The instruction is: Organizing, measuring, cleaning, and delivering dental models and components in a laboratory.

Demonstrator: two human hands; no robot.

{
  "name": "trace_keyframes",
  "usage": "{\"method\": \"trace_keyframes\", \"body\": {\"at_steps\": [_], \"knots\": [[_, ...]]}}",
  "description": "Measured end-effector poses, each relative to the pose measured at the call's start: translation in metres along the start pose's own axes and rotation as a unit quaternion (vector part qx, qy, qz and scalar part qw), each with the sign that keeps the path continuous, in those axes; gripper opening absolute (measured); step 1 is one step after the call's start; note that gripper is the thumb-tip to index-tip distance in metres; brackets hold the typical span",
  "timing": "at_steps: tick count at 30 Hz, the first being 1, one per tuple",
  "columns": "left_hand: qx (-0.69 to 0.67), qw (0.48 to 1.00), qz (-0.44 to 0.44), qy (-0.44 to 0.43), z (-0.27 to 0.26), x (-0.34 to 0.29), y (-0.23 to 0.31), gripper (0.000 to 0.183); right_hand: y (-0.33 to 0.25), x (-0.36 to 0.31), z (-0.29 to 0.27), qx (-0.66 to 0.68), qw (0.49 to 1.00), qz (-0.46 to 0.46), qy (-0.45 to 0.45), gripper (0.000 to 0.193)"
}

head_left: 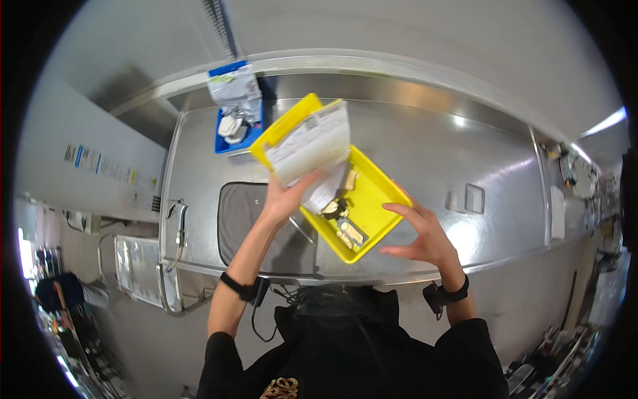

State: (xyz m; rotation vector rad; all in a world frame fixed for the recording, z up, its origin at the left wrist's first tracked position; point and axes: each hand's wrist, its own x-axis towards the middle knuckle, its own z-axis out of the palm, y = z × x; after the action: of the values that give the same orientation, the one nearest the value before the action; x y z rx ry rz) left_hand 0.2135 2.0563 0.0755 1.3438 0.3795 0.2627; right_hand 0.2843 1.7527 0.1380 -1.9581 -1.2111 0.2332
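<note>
The right hand (430,238), at four o'clock of the yellow tray (369,209) over the steel table (419,133), spreads thumb and fingers wide; contact is unclear. The left hand (289,196), at nine, grips papers (316,143) toward eleven.

Premises: a workroom of workshop or laboratory type; which of the two cannot be determined. Main evidence is a stainless-steel bench (419,123) at centre, with a raised metal back edge (399,88) at twelve o'clock. Plastic trays carry paper sheets and small parts: a yellow tray (380,205) at the dial's centre, a blue tray (255,136) at eleven. At nine, a pale panel (86,183) bears a row of labels. Metal framework (136,266) and another person (60,292) are noted at eight. Crowded equipment (545,359) lines four o'clock; individual items too small to identify.
</note>
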Motion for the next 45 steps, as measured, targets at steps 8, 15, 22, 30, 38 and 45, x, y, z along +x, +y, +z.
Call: {"method": "trace_keyframes", "body": {"at_steps": [8,15,22,30,38,45], "knots": [[0.083,0.984,-0.065,-0.14,0.098,0.065,-0.066,0.035,0.088,-0.105,0.017,-0.015,0.965,0.108,0.24,0.037],[0.145,0.977,0.001,-0.158,0.108,0.068,-0.079,0.031,0.093,-0.177,-0.019,-0.067,0.902,0.187,0.383,0.039],[0.185,0.972,0.029,-0.145,0.079,0.164,-0.058,0.032,0.074,-0.245,-0.061,-0.192,0.854,0.245,0.418,0.04],[0.283,0.925,0.156,0.2,-0.072,0.277,-0.025,0.059,0.069,-0.288,-0.038,-0.217,0.865,0.244,0.38,0.041],[0.386,0.829,0.273,0.299,-0.06,0.124,-0.009,0.052,0.066,-0.268,-0.031,-0.086,0.858,0.276,0.425,0.037],[0.661,0.599,0.059,0.447,-0.314,-0.117,-0.063,0.056,0.058,-0.199,-0.01,-0.023,0.909,0.199,0.366,0.036]]}}
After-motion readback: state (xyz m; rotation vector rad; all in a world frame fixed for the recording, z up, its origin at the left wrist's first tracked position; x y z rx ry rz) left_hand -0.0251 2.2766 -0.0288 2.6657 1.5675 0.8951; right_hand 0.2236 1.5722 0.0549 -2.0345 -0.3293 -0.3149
